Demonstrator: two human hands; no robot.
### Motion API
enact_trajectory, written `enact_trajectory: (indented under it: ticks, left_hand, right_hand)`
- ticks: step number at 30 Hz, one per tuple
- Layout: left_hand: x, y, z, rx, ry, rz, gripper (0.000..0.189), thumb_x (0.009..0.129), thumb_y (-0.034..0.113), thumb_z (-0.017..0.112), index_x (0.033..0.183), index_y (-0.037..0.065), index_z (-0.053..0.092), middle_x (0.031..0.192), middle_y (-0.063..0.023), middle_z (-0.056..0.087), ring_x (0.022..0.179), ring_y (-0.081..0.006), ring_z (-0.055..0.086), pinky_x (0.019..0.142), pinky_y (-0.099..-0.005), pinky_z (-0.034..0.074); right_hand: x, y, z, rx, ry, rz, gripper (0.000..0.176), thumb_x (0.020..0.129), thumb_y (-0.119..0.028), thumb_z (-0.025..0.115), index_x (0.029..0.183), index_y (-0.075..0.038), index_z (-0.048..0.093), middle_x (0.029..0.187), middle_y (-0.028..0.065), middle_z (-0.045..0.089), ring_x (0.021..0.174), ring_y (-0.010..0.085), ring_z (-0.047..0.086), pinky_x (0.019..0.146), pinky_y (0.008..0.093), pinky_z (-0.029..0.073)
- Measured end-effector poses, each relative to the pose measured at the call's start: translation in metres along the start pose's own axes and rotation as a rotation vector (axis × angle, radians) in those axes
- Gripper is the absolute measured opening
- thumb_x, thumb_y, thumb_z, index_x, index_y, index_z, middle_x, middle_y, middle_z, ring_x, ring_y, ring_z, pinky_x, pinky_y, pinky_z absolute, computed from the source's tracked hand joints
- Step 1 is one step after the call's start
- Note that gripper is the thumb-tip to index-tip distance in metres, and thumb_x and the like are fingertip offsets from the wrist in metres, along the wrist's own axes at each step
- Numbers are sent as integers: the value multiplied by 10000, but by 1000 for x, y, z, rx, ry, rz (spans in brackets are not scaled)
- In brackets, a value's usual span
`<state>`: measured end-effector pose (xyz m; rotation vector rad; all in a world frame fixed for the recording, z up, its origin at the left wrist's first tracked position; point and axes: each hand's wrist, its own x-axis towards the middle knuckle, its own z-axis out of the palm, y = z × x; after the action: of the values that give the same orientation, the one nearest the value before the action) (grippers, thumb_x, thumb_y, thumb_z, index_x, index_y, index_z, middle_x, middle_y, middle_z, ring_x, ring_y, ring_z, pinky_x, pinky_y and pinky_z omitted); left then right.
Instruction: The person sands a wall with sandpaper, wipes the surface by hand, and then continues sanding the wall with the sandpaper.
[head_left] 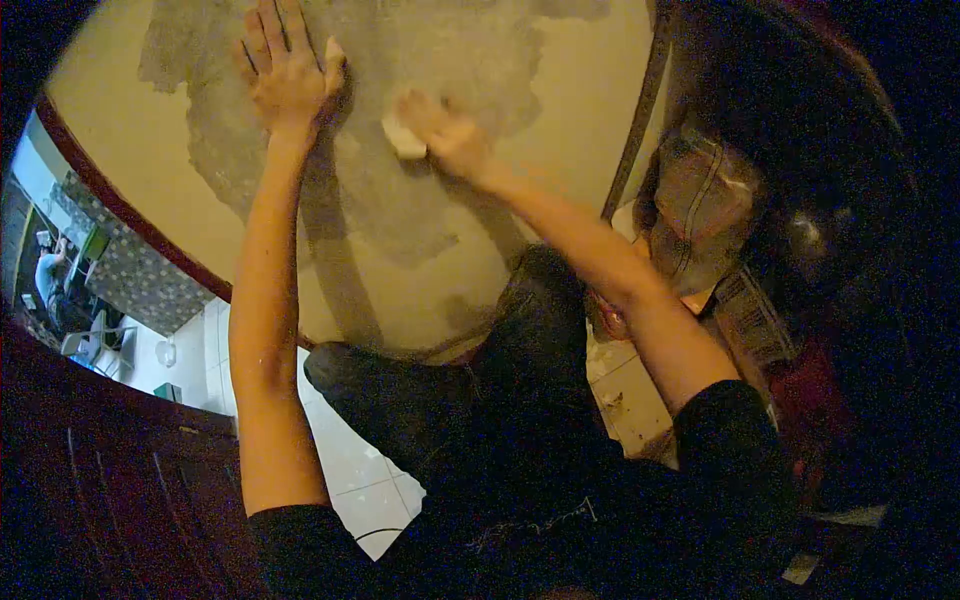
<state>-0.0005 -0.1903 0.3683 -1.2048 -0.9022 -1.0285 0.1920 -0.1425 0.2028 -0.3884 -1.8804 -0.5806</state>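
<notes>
My left hand [290, 85] lies flat against the wall, its fingers spread over a rough grey patch [390, 220]. My right hand [448, 135], slightly blurred, is closed on a small whitish pad [404, 138] pressed to the same patch. Whether the pad is folded sandpaper or a sponge I cannot make out. Around the patch the wall [130, 150] is cream-coloured. Both forearms reach up from my dark short sleeves, and my dark-clothed knees [400, 390] are bent close to the wall's lower part.
A dark reddish trim [130, 210] borders the wall on the left. Beyond it, a distant person [50, 270] is beside a mosaic-tiled partition [150, 270]. A clear plastic-looking bag [705, 195] and a grey crate [755, 315] stand at right. Pale tiles [365, 480] cover the floor.
</notes>
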Motion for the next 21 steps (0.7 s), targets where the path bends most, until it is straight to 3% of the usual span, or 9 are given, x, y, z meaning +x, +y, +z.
enact_trajectory:
  ticks: [5,6,8,9,13,15,17,19,21]
  left_hand:
    - [15,18,-48,-109,-150,-10,752,885,499,481,1487,91,288,1545,-131,263,1427,-331,217,1149,-518,143]
    - [20,19,-48,-103,-215,-35,756,884,495,483,1489,89,282,1549,-131,256,1430,-332,209,1150,-518,141]
    - [16,6,-22,-80,-37,8,756,882,493,483,1489,89,282,1550,-131,252,1431,-331,207,1151,-517,137]
    - [15,1,-11,-59,124,43,757,880,492,482,1488,88,283,1552,-130,247,1432,-331,206,1151,-517,133]
    - [5,-3,20,-105,153,19,754,880,498,478,1484,87,292,1553,-129,247,1431,-327,213,1150,-519,130]
    - [5,-1,16,-83,136,25,741,884,477,473,1484,81,293,1555,-131,241,1435,-325,202,1154,-508,124]
    - [5,0,10,-53,109,33,729,889,456,468,1485,74,294,1558,-133,234,1440,-323,191,1157,-497,118]
    - [6,1,2,-29,64,45,717,894,435,464,1485,67,295,1561,-135,227,1445,-322,180,1161,-485,112]
    - [6,2,-5,-5,28,59,704,898,414,459,1485,61,296,1563,-137,221,1449,-320,169,1164,-474,106]
  right_hand:
    - [-139,-72,18,100,-567,-215,493,869,-98,490,1362,-70,495,1392,81,506,1179,306,562,1066,449,397]
    - [-148,-78,7,94,-557,-215,493,869,-98,490,1362,-70,495,1392,81,506,1179,306,562,1066,449,397]
    - [-153,-86,-10,139,-682,-358,491,874,-115,480,1363,-67,489,1394,70,502,1207,322,534,1065,451,401]
    - [-151,-83,-6,137,-678,-355,491,874,-115,480,1363,-67,489,1394,70,502,1207,322,534,1065,451,401]
    - [-123,-29,25,260,-546,-343,580,888,-253,502,1440,-125,376,1470,61,409,1351,314,380,1127,473,305]
    - [-59,-15,2,106,-619,-308,528,875,-120,477,1402,-105,445,1430,38,470,1288,241,480,1105,492,330]
    - [2,1,-21,131,-282,-214,534,867,-74,472,1399,-120,453,1422,59,483,1270,214,506,1128,492,282]
    - [43,17,-33,-162,6,-215,548,859,-49,476,1401,-120,451,1404,63,505,1255,202,524,1142,477,253]
    - [52,21,-35,-168,22,-133,547,862,-53,480,1404,-121,449,1391,66,517,1242,206,535,1146,477,241]
